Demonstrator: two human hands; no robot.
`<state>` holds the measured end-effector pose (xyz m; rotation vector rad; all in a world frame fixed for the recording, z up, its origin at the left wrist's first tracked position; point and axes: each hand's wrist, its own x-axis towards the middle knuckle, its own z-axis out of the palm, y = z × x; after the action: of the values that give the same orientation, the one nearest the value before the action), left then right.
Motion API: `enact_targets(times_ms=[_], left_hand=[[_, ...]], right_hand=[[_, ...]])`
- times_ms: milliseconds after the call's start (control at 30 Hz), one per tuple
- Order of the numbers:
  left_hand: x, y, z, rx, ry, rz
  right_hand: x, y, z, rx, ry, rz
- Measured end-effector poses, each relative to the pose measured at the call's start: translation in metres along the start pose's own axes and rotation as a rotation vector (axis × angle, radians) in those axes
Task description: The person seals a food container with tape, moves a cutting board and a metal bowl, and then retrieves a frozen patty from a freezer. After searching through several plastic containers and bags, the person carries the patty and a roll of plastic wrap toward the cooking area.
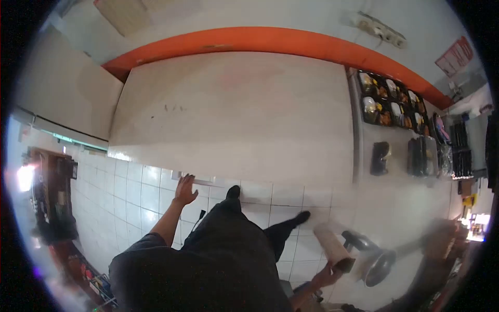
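My left hand [185, 190] is stretched out with its fingers spread, fingertips right at the near edge of the long white table [234, 114]. Nothing shows in its grasp. Low on the right, my right hand [326, 276] is wrapped around the lower end of a pale, beige cylindrical roll [331, 244]. The roll is tilted, and its near end looks dark. Part of the hand is blurred, and the roll hides some of its fingers.
Black meal trays [392, 101] with food stand in rows at the right. Near them are a black container [381, 158] and stacked containers [422, 156]. A dark, blurred stool-like object [371, 260] is beside the roll. An orange band [249, 39] runs along the wall.
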<state>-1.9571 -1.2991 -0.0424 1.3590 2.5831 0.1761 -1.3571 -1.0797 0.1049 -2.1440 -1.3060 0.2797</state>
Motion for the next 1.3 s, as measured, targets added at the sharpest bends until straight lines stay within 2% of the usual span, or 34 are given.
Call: enact_targets(times_ms=[67,100,167,200,233,267,300,333,367,400,433,467,500,533,567,600,633,667,733,800,867,900,933,1000,1033,1067,1100,1133,1200,1233,1300], left_hand=[[0.011,-0.026,-0.001,-0.017,-0.134,0.06],[0.026,-0.03,-0.003,0.016,-0.261,0.046],[0.05,-0.011,0.016,0.062,-0.445,0.019],[0.058,-0.029,0.024,0.079,-0.509,0.018],[0.06,-0.041,-0.001,0.124,-0.522,0.033],[0.049,-0.052,-0.038,0.145,-0.653,0.076],[0.031,-0.038,-0.065,0.134,-0.803,0.127],[0.071,-0.022,-0.079,0.137,-0.884,0.211],[0.09,-0.073,-0.083,0.284,-0.938,0.427],[0.087,-0.032,-0.196,0.047,-0.749,0.453],[0.099,-0.014,-0.284,-0.032,-0.834,0.312],[0.119,0.011,-0.373,0.086,-0.848,0.287],[0.14,0.062,-0.452,0.286,-0.852,0.1],[0.161,0.032,-0.487,0.404,-0.596,0.176],[0.161,0.054,-0.533,0.464,-0.236,0.06],[0.205,-0.012,-0.552,0.539,0.096,0.223],[0.244,0.018,-0.587,0.48,0.062,-0.043],[0.283,-0.028,-0.601,0.455,0.461,0.261],[0.377,-0.036,-0.644,0.65,0.775,0.282],[0.448,-0.033,-0.692,0.527,0.798,0.302],[0.482,-0.018,-0.714,0.522,0.845,0.333],[0.508,-0.024,-0.735,0.529,0.842,0.325],[0.529,-0.037,-0.754,0.644,0.876,0.355],[0.561,-0.051,-0.764,0.776,0.887,0.368],[0.569,-0.052,-0.764,0.785,0.885,0.349],[0.574,-0.046,-0.76,0.782,0.889,0.332],[0.582,-0.047,-0.753,0.772,0.888,0.321],[0.591,-0.047,-0.743,0.758,0.88,0.315],[0.601,-0.058,-0.727,0.73,0.898,0.28],[0.597,-0.065,-0.728,0.726,0.924,0.255],[0.585,-0.082,-0.719,0.716,0.935,0.221]], right_hand=[[-0.035,0.013,0.012,-0.073,-0.16,0.032],[-0.051,-0.01,0.016,-0.056,-0.144,0.032],[-0.062,-0.055,0.01,0.218,-0.124,-0.058],[-0.07,-0.061,0.012,0.118,-0.143,-0.151],[-0.072,-0.065,0.013,0.272,-0.197,-0.134],[-0.071,-0.052,0.028,0.211,-0.111,-0.316],[-0.071,-0.068,0.012,0.457,-0.361,-0.018],[-0.065,-0.072,0.006,0.367,-0.363,-0.02],[-0.056,-0.074,-0.003,0.387,-0.515,0.014],[-0.053,-0.058,-0.009,0.364,-0.521,0.042],[-0.055,-0.043,-0.022,0.42,-0.463,0.061],[-0.051,-0.038,-0.018,0.504,-0.372,0.058],[-0.042,-0.036,-0.002,0.502,-0.353,0.064],[-0.042,-0.034,0.003,0.612,-0.163,0.13],[-0.04,-0.04,0.005,0.715,0.031,0.187],[-0.042,-0.059,0.017,0.713,0.041,0.179],[-0.035,-0.082,0.031,0.907,-0.081,0.146],[-0.024,-0.105,0.046,1.102,-0.214,0.105],[0.003,-0.135,0.105,0.9,-0.425,0.138],[0.013,-0.218,0.176,1.117,-0.549,0.16],[0.017,-0.278,0.272,1.147,-0.593,0.124],[0.026,-0.318,0.322,0.99,-0.61,0.231],[0.031,-0.372,0.34,1.102,-0.848,0.096],[0.034,-0.451,0.417,1.082,-0.902,0.16],[0.034,-0.496,0.448,1.045,-0.853,0.205],[0.046,-0.505,0.508,0.806,-0.89,-0.08],[0.045,-0.552,0.506,1.054,-0.971,0.147],[0.055,-0.568,0.547,1.024,-1.047,0.158],[0.061,-0.612,0.595,1.041,-1.008,0.247],[0.075,-0.636,0.618,1.038,-1.016,0.215],[0.067,-0.641,0.638,1.148,-1.007,0.366]])
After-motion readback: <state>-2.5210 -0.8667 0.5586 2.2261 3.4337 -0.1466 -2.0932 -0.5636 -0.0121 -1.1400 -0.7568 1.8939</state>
